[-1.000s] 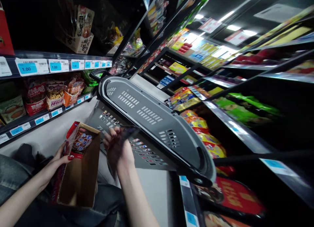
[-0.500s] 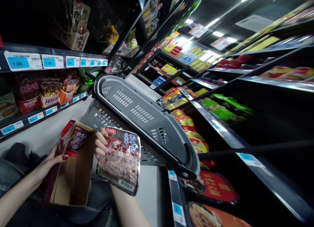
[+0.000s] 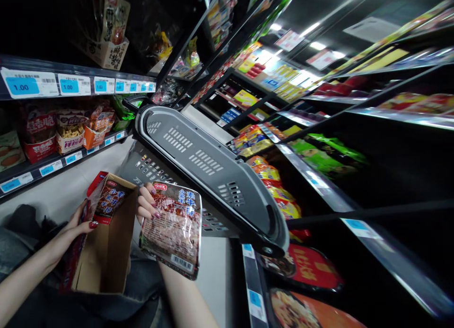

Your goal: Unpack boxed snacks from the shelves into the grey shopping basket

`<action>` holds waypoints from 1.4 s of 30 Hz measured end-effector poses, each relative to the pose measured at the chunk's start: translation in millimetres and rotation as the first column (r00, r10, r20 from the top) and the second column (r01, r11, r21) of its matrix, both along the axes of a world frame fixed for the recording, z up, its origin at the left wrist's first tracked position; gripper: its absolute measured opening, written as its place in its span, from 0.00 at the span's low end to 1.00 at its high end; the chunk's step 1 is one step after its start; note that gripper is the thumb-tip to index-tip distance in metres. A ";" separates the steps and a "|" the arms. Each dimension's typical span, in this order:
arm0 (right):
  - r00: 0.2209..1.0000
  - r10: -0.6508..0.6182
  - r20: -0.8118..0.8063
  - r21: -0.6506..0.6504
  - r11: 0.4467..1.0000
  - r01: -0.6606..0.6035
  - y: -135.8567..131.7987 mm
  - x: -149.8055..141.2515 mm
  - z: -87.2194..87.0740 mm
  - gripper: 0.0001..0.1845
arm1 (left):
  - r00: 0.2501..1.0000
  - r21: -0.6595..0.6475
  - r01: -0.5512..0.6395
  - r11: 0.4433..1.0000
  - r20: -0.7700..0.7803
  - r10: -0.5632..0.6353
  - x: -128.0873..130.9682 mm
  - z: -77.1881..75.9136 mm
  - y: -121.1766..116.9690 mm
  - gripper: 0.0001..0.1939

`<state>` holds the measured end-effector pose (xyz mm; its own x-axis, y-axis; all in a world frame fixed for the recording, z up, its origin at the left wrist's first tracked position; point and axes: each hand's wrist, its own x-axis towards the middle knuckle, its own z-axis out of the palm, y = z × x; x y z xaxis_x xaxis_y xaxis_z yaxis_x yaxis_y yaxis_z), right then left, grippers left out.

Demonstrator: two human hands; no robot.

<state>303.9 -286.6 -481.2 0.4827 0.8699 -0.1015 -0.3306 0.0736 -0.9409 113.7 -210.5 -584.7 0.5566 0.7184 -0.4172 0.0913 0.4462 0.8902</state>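
Note:
My right hand (image 3: 147, 206) grips a flat snack packet (image 3: 172, 228) by its upper left edge, the printed front with red label and barcode facing me. My left hand (image 3: 76, 224) holds the left side of an open cardboard carton (image 3: 106, 252) resting on my lap, thumb on another packet (image 3: 108, 200) standing inside it. The two hands are close together over the carton's mouth.
A grey shopping basket (image 3: 209, 172) hangs tilted just beyond my hands. Dark shelves with blue price tags (image 3: 69, 86) and snack boxes line the left; shelves with coloured snack bags (image 3: 280, 191) line the right. A light aisle floor (image 3: 71, 186) runs between them.
My right hand drew a packet out and turned it face up beside the carton; since half a second ago it has barely moved. My left hand stays on the carton.

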 end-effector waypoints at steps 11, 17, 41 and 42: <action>0.996 0.081 -0.024 0.020 0.997 -0.080 0.0 -2.2 -1.0 0.18 | 1.000 0.030 -0.004 1.000 0.031 0.003 0.1 -4.6 1.0 0.44; 0.993 0.107 -0.047 0.032 0.994 -0.106 -2.6 -7.3 -0.6 0.16 | 0.999 -0.023 0.024 0.999 0.043 -0.023 -2.4 6.5 -2.3 0.44; 0.897 -0.151 0.415 -0.018 0.985 0.174 -3.8 23.6 18.6 0.15 | 0.993 -0.152 0.018 0.988 0.116 0.000 -6.0 31.3 -6.1 0.44; 0.881 -0.201 0.429 0.015 0.976 0.216 -10.1 29.0 27.1 0.15 | 0.993 -0.151 0.018 0.988 0.118 0.000 -5.7 31.5 -5.8 0.44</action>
